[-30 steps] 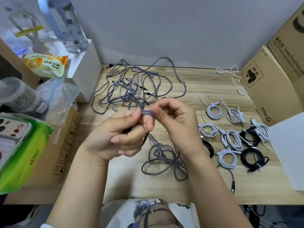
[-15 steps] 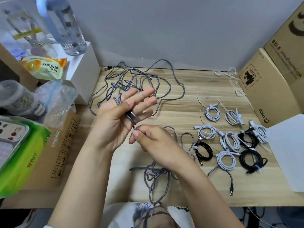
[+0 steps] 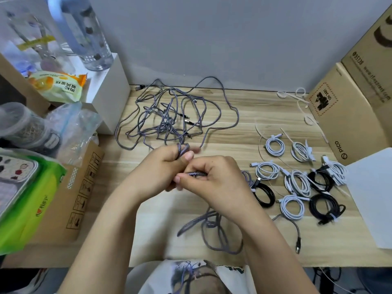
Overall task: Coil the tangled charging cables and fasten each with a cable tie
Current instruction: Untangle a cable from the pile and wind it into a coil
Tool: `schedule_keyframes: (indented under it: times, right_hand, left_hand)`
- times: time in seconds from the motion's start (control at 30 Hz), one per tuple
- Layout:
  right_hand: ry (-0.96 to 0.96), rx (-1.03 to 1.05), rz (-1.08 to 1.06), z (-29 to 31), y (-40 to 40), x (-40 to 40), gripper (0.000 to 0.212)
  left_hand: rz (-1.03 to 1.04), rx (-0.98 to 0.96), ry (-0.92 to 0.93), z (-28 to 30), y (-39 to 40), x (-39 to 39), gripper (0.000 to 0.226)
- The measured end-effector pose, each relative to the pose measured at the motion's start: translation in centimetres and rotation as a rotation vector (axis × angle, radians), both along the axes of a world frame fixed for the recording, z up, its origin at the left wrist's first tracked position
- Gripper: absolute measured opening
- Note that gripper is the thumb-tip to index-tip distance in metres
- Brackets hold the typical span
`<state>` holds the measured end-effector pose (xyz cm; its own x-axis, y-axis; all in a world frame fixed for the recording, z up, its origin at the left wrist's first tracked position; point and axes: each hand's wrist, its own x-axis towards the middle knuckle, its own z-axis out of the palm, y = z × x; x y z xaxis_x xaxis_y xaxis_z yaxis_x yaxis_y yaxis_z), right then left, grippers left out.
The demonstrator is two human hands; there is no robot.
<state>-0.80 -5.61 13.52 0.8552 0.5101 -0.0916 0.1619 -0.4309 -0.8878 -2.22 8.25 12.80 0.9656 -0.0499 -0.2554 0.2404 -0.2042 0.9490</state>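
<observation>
Since half a second ago: left hand's fingers, then spread flat, have curled; right hand has risen from below it to meet it above the middle of the desk.

Desk (image 3: 244, 107), pale wood, carrying all cable stock.

Cardboard boxes (image 3: 347, 115), right edge, leaning upright; white sheet (image 3: 373, 194) at the near right corner.

Green packet (image 3: 25, 206), left edge, on a flat carton (image 3: 78, 194); white box (image 3: 106, 90) at the far left corner, clear bottle (image 3: 93, 39) on top.

Tangled grey cables (image 3: 169, 117), far centre, one loose knot (plug ends lie among the strands).

Left hand (image 3: 157, 172): fingers curled, with loops of the braided grey cable (image 3: 214, 228) wound round the fingertips (image 3: 182, 150).

Right hand (image 3: 218, 183): touching the left, thumb and fingers pinching a short run of the same cable. Slack of that cable trails under the right wrist in loose loops near the front edge, one plug end lying toward the near right.

Coiled cables, tied: white coils (image 3: 294, 183) and black coils (image 3: 324, 205), clustered near the right edge, close together, some touching.

Loose cable ties (image 3: 301, 102), white, far right corner beside the boxes.
</observation>
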Motion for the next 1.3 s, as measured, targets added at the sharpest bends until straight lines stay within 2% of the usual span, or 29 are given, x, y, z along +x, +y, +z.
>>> schedule_keyframes:
  times: [0.07, 0.13, 0.33, 0.43, 0.53, 0.6, 0.67, 0.73, 0.77, 0.9, 1.03, 1.13, 1.23, 1.3]
  right_hand:
    - [0.036, 0.075, 0.002, 0.1, -0.2, -0.1, 0.015]
    - [0.054, 0.116, -0.015, 0.3, -0.1, -0.2, 0.013]
    - [0.020, 0.173, -0.120, 1.2, -0.2, 0.2, 0.032]
    - [0.064, 0.210, -0.085, 0.7, -0.3, 0.7, 0.033]
    - [0.215, 0.292, 0.042, 0.6, -0.7, 1.1, 0.026]
    - [0.330, 0.372, 0.132, 0.9, -1.0, 1.2, 0.019]
    - [0.372, 0.439, 0.187, 0.9, -1.1, 1.4, 0.018]
    - [0.378, 0.443, 0.192, 0.4, -1.0, 1.6, 0.017]
    - [0.387, 0.434, 0.201, 0.2, -1.0, 1.8, 0.017]
    - [0.430, 0.391, 0.266, -0.3, -1.9, 1.9, 0.007]
    - [0.344, 0.227, 0.205, -1.9, -2.8, 2.4, 0.028]
    - [0.372, 0.246, 0.143, -2.8, -2.2, 2.2, 0.023]
    - [0.424, 0.281, 0.238, -2.8, -1.9, 2.1, 0.007]
    - [0.454, 0.256, 0.267, -2.5, -2.1, 2.4, 0.009]
  left_hand:
    - [-0.025, -0.101, 0.062, 0.6, -0.1, -0.1, 0.048]
    - [-0.074, -0.141, 0.108, 1.0, 0.0, -0.3, 0.066]
    - [-0.424, -0.233, 0.200, 0.5, 1.0, -0.3, 0.079]
    - [-0.562, -0.368, 0.245, 0.7, 1.8, -0.3, 0.070]
    - [-0.681, -0.532, 0.251, 0.5, 3.1, -0.6, 0.046]
    - [-0.762, -0.748, 0.236, 0.1, 3.2, -0.8, 0.030]
    - [-0.791, -1.048, 0.247, 0.0, 2.5, -0.7, 0.031]
    - [-0.735, -1.317, 0.251, 0.2, 1.7, -0.5, 0.033]
    - [-0.687, -1.390, 0.256, 0.4, 1.5, -0.3, 0.032]
    - [-0.531, -1.447, 0.269, 0.5, 2.0, 0.3, 0.035]
    - [-0.374, -1.494, 0.312, 0.3, 2.4, 0.4, 0.044]
    - [-0.238, -1.610, 0.272, 0.6, 2.3, 0.5, 0.041]
    - [-0.029, -1.828, 0.199, 0.7, 2.7, 1.1, 0.033]
    - [0.084, -1.912, 0.140, 0.1, 3.4, 1.6, 0.032]
